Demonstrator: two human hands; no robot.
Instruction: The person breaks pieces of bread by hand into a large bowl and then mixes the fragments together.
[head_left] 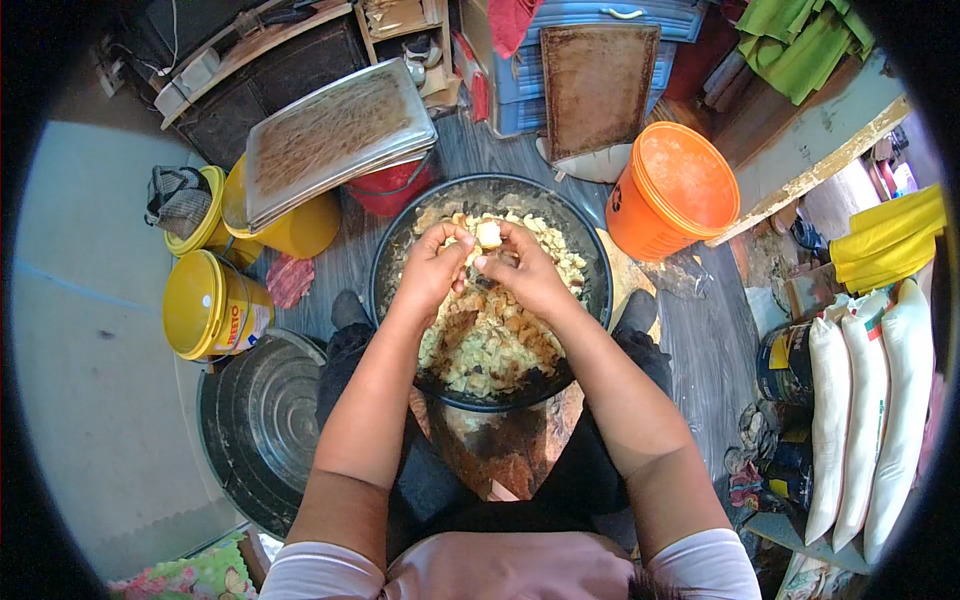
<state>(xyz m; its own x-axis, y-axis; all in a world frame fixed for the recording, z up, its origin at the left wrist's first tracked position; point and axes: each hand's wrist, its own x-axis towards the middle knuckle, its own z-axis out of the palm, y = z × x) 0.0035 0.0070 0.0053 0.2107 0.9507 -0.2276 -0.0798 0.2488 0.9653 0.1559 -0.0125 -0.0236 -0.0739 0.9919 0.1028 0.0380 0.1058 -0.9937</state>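
Note:
Over a round black basin (378, 268), both my hands are close together with fingers bent. My right hand (524, 270) pinches a pale chunk of bread (488, 235) between thumb and fingers. Just beside it, my left hand (436, 268) is closed, its fingertips around what looks like a smaller bit of bread; the fingers partly hide it. Torn bread pieces (480, 362) fill the basin, whitish at the front and back, with browner crusts (520, 325) around the middle. The basin rests between my legs above a worn wooden surface (490, 450).
Left stand yellow buckets (195, 305), a large black tub (270, 400) and stacked metal trays (340, 135) above a red bucket (390, 185). An orange bucket (672, 195) is at the back right. A brown tray (598, 90) leans on blue drawers. White filled sacks (865, 420) stand right.

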